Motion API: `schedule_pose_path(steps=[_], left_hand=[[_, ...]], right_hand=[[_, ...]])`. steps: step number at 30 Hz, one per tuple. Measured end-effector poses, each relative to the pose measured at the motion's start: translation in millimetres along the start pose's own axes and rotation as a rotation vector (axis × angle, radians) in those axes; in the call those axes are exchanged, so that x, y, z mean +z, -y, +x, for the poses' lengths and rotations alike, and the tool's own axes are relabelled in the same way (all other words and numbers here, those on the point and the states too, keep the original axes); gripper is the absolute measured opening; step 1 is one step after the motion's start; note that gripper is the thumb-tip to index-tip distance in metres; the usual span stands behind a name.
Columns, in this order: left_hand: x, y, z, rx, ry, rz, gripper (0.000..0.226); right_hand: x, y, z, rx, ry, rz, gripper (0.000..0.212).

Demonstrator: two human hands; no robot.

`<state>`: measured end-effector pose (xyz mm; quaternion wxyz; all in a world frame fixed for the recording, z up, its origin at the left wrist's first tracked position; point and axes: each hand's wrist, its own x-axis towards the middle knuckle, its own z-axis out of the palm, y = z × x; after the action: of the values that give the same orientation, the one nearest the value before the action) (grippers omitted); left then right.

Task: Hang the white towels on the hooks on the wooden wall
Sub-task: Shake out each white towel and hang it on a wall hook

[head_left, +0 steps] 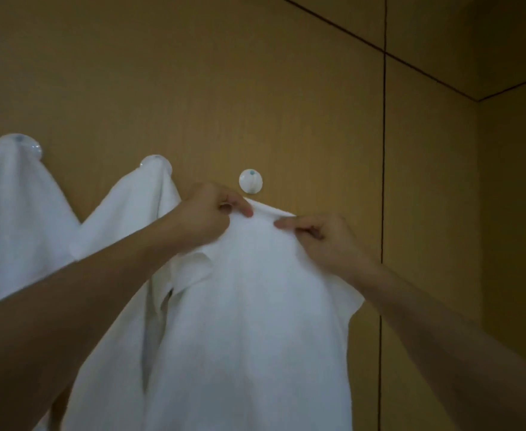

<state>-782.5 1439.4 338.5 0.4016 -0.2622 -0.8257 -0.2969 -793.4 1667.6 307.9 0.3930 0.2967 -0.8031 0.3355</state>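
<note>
Both my hands hold up a white towel in front of the wooden wall. My left hand pinches its top edge just below and left of a bare round white hook. My right hand pinches the same edge a little to the right, lower than the hook. The towel's top edge lies just under the hook, apart from it. Two other white towels hang on hooks to the left, one at the middle hook and one at the far-left hook.
A dark vertical seam runs down the wall right of the bare hook. Further right the wall meets a side wall at a corner. The hanging towels fill the left side.
</note>
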Motion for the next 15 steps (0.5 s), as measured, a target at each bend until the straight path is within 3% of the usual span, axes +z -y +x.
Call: schedule_pose_path(steps=[6, 15], left_hand=[[12.5, 30.7, 71.8, 0.018, -0.27, 0.349, 0.05], [49.0, 43.6, 88.9, 0.074, -0.424, 0.463, 0.047]], right_hand=[[22.6, -19.7, 108.9, -0.148, -0.091, -0.166, 0.042], [63.9, -61.8, 134.5, -0.219, -0.198, 0.251, 0.038]])
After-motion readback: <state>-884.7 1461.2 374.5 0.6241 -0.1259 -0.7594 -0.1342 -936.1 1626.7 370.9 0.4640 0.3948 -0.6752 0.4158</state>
